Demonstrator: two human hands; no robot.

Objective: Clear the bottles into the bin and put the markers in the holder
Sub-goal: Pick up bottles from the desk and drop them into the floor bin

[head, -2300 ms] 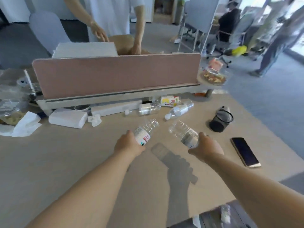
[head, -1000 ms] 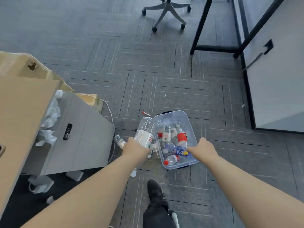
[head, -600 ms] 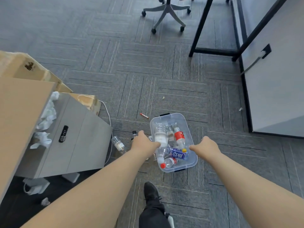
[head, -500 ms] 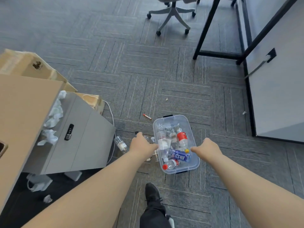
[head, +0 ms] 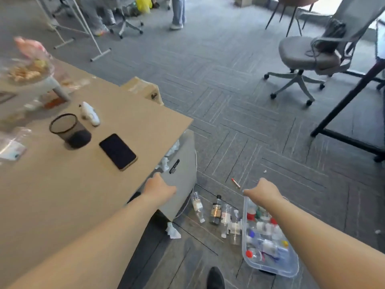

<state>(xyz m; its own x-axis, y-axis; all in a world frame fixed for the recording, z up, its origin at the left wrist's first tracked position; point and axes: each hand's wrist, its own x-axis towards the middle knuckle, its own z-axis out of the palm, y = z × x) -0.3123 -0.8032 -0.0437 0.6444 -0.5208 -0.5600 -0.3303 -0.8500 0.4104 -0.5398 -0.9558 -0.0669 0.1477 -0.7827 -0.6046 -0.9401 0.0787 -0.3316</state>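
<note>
A clear plastic bin (head: 270, 270) stands on the carpet at lower right with several bottles inside. My right hand (head: 264, 190) hovers over its far end and holds nothing. My left hand (head: 160, 187) is empty too, in front of the desk edge by the grey drawer unit (head: 183, 155). Three bottles (head: 216, 209) lie on the floor just left of the bin. Beyond the bin a red marker (head: 235, 182) lies on the carpet. The black mesh holder (head: 67, 130) is on the desk, and a white bottle (head: 90, 113) lies just behind it.
A phone (head: 118, 151) lies on the desk (head: 62, 195) right of the holder. Crumpled tissue (head: 173, 230) is on the floor by the drawer unit. A cardboard box (head: 143, 90) sits behind the desk corner. An office chair (head: 308, 57) and a black table leg (head: 345, 105) stand at right.
Both hands carried a bottle from the desk to the bin and let go. Now they are empty and raised, and the view has swung up toward the desk.
</note>
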